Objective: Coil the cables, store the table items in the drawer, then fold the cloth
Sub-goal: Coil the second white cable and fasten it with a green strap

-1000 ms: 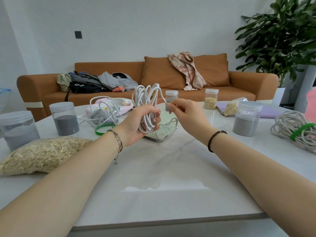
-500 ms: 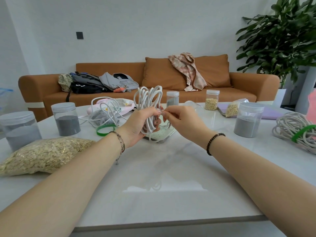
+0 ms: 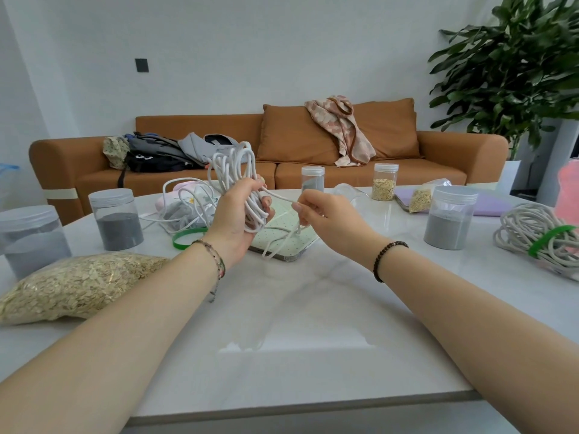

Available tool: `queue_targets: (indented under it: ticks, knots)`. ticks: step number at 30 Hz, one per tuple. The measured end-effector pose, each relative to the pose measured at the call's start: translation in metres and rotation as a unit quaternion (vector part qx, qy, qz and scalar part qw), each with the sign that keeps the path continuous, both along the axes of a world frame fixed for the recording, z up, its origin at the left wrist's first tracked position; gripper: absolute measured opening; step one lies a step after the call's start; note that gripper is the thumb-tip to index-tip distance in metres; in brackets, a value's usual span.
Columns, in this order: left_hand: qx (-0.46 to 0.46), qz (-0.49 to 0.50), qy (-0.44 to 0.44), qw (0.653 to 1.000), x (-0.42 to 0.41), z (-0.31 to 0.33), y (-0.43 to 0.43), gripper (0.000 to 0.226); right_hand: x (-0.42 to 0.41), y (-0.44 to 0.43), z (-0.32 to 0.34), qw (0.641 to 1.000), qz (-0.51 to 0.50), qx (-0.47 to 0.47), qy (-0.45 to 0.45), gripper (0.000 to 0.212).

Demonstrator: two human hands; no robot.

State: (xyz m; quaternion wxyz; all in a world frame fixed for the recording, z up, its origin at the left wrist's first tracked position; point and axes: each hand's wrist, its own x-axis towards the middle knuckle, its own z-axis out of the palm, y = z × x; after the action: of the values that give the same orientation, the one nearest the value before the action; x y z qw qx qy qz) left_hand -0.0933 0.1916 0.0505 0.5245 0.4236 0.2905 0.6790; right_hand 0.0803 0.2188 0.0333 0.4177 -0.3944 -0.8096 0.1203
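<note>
My left hand grips a bundle of white cable held upright above the table, with loops sticking out above the fist. My right hand pinches the loose strand of that same cable just right of the bundle; the strand hangs down in a loop onto a pale green dotted pad. More loose white cable lies behind, on a pink and grey cloth. A green strap lies on the table by my left wrist. A second cable coil, tied with a green strap, rests at the right.
On the white marble table stand jars of grey sand, a small grey jar, an oat jar, a big oat bag and a small one. An orange sofa and a plant stand behind.
My right hand came in against the bundle, then drew the strand out to the right again. My left hand kept its grip on the bundle.
</note>
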Motion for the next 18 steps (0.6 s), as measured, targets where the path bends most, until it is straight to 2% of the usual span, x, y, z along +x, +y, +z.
queue_targets:
  ticks: [6,15,18]
  knots:
    - [-0.023,-0.018,0.001,1.000,-0.002,0.000,0.000,0.010,0.001,-0.005,0.002,1.000,0.008,0.016,-0.013,0.029]
    - [-0.014,-0.042,0.078,0.996,0.000,-0.004,-0.001,0.007,-0.003,-0.010,0.000,0.997,0.014,0.045,-0.067,0.026]
    - [-0.014,-0.004,0.149,0.989,-0.003,-0.004,-0.001,0.009,-0.004,-0.011,0.000,0.997,0.016,0.047,-0.067,0.028]
